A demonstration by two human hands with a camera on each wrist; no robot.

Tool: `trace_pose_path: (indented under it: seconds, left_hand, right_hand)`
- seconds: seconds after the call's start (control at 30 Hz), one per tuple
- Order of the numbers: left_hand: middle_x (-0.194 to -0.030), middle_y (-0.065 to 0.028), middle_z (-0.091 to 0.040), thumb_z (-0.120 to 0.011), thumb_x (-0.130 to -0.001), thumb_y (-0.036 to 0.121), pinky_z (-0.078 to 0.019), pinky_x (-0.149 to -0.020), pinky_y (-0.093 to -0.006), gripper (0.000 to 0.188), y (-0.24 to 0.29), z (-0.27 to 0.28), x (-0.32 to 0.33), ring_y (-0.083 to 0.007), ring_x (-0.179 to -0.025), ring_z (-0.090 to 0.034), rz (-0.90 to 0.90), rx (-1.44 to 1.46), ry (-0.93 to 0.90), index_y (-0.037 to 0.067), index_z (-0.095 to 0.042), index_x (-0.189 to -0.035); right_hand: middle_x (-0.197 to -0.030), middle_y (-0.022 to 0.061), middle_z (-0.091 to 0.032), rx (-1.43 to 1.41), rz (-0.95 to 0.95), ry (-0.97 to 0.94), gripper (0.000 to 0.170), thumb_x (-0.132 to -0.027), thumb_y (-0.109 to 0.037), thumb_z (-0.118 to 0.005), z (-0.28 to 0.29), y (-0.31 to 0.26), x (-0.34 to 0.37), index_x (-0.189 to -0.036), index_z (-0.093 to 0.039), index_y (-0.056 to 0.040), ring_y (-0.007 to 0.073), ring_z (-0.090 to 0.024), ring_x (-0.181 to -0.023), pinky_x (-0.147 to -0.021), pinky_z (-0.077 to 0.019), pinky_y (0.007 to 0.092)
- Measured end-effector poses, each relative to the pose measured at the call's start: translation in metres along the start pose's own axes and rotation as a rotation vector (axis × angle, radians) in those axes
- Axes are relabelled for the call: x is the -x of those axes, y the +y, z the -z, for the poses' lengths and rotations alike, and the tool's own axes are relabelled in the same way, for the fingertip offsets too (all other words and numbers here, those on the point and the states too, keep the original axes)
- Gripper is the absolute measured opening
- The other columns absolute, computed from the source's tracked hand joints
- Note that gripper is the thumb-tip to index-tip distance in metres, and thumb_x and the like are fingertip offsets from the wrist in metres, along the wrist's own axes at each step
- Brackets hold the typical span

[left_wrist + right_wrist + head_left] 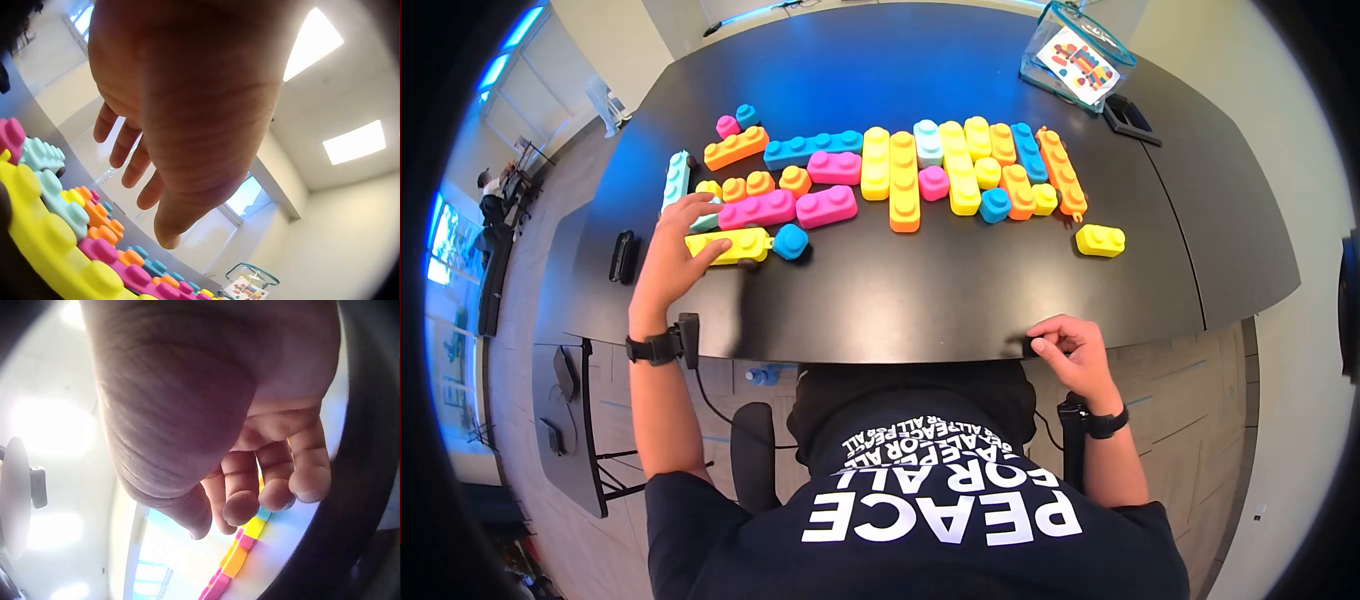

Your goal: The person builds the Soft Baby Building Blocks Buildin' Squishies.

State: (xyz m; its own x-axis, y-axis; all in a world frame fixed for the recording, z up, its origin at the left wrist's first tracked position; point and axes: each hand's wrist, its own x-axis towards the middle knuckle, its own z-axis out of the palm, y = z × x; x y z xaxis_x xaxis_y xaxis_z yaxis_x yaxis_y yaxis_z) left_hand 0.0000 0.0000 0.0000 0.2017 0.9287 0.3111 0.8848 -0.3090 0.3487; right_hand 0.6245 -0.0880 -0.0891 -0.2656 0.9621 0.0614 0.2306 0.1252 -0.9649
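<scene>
My left hand (666, 260) hovers at the left end of the block layout, over a long yellow building block (740, 247). Its fingers are extended and nothing is between them, as the left wrist view of the hand (194, 119) also shows. Right of the yellow block is a blue single-stud block (791, 242), and behind it lie a pink block (757, 209) and a mint block (62, 203). At the table's front edge on the right, my right hand (1075, 355) rests with loosely bent fingers. The right wrist view shows those fingers (240, 508) holding nothing.
Rows of colourful blocks (905, 190) spread across the dark table (880, 310). A yellow two-stud block (1101, 241) lies apart at right. A clear bag (1080, 60) with a picture card stands at the back right, beside a black object (1133, 120). A black case (623, 257) lies far left.
</scene>
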Motion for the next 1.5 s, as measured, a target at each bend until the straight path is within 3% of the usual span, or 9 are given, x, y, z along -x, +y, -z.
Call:
trace_pose_path:
  seconds: [0.13, 0.27, 0.43, 0.73, 1.07, 1.13, 1.3, 1.4, 1.5]
  left_hand:
    - [-0.166, -0.0142, -0.071, -0.097, -0.092, 0.012, -0.0451, -0.135, -0.0517, 0.065, 0.015, -0.031, 0.013, -0.0403, -0.161, -0.059, -0.04, 0.125, 0.073, 0.011, -0.076, -0.153]
    - [-0.165, -0.0148, -0.073, -0.102, -0.078, 0.001, -0.0457, -0.136, -0.0523, 0.082, 0.024, -0.027, 0.019, -0.0393, -0.161, -0.06, 0.022, 0.077, -0.014, 0.009, -0.073, -0.155]
    - [-0.156, -0.0148, -0.075, -0.098, -0.076, -0.008, -0.0488, -0.132, -0.0513, 0.078, 0.003, -0.017, 0.013, -0.0402, -0.153, -0.065, 0.087, -0.029, -0.045, 0.007, -0.075, -0.149]
    - [-0.137, -0.0139, -0.081, -0.097, -0.075, -0.009, -0.0529, -0.12, -0.0504, 0.067, -0.016, -0.025, 0.009, -0.0401, -0.138, -0.07, 0.122, -0.163, -0.107, 0.006, -0.079, -0.138]
    - [-0.132, -0.0158, -0.076, -0.09, -0.082, -0.01, -0.0526, -0.112, -0.0539, 0.059, -0.016, -0.008, 0.005, -0.0438, -0.131, -0.07, 0.017, -0.213, 0.005, 0.006, -0.07, -0.135]
    - [-0.139, -0.0154, -0.074, -0.089, -0.086, -0.007, -0.0494, -0.119, -0.0552, 0.058, 0.004, 0.008, 0.004, -0.0437, -0.137, -0.067, 0.04, -0.286, 0.121, 0.008, -0.071, -0.139]
    - [-0.153, -0.0189, -0.072, -0.09, -0.09, -0.002, -0.0459, -0.129, -0.055, 0.065, 0.08, 0.005, -0.006, -0.0449, -0.148, -0.064, -0.119, -0.164, 0.215, 0.007, -0.071, -0.152]
    - [-0.155, -0.0159, -0.072, -0.095, -0.089, 0.007, -0.0462, -0.128, -0.0548, 0.07, 0.133, -0.032, -0.008, -0.0423, -0.148, -0.064, -0.217, 0.007, 0.028, 0.009, -0.072, -0.155]
    - [-0.147, -0.0115, -0.072, -0.095, -0.091, 0.016, -0.0481, -0.119, -0.0531, 0.066, 0.171, -0.069, -0.007, -0.0379, -0.135, -0.067, -0.284, 0.115, -0.057, 0.008, -0.073, -0.153]
  right_hand:
    - [-0.085, -0.0079, -0.07, 0.069, 0.015, -0.025, 0.013, -0.109, -0.005, -0.087, -0.01, 0.0, -0.006, -0.121, -0.085, 0.0011, -0.0008, -0.055, -0.072, -0.066, -0.0433, 0.0208]
    - [-0.086, -0.0074, -0.069, -0.152, -0.063, -0.049, 0.019, -0.111, -0.007, -0.085, -0.001, 0.009, -0.018, -0.128, -0.084, 0.0007, 0.0006, -0.056, -0.076, -0.07, -0.0452, 0.022]
    - [-0.084, -0.0071, -0.067, -0.161, -0.149, -0.131, 0.021, -0.113, -0.009, -0.082, 0.006, -0.003, -0.028, -0.132, -0.082, 0.0001, 0.002, -0.056, -0.075, -0.07, -0.0462, 0.0233]
    - [-0.081, -0.0048, -0.065, -0.241, -0.236, -0.125, 0.027, -0.114, -0.008, -0.08, 0.012, -0.003, -0.031, -0.139, -0.079, 0.0001, 0.001, -0.053, -0.062, -0.053, -0.0395, 0.0208]
    - [-0.089, -0.0042, -0.069, -0.226, -0.224, -0.087, 0.029, -0.111, -0.005, -0.083, 0.002, -0.005, -0.037, -0.139, -0.08, 0.0019, 0.0024, -0.059, -0.073, -0.058, -0.0445, 0.0203]
    - [-0.092, -0.0046, -0.07, -0.17, -0.142, -0.097, 0.03, -0.109, -0.004, -0.085, -0.01, 0.001, -0.048, -0.138, -0.08, 0.0027, 0.0028, -0.061, -0.079, -0.06, -0.0457, 0.0195]
    - [-0.136, 0.0076, -0.072, 0.034, 0.002, -0.107, 0.055, -0.099, -0.005, -0.094, -0.056, -0.053, -0.079, -0.151, -0.076, -0.0052, 0.0098, -0.067, -0.095, -0.077, -0.0565, 0.025]
    - [-0.155, 0.0118, -0.067, 0.033, 0.134, -0.098, 0.072, -0.095, -0.009, -0.099, -0.08, -0.069, -0.093, -0.161, -0.071, -0.0094, 0.0148, -0.07, -0.106, -0.081, -0.0588, 0.0281]
    - [-0.165, 0.0129, -0.065, 0.081, 0.237, -0.08, 0.085, -0.091, -0.019, -0.104, -0.092, -0.083, -0.103, -0.167, -0.067, -0.0104, 0.0213, -0.071, -0.119, -0.08, -0.0588, 0.0301]
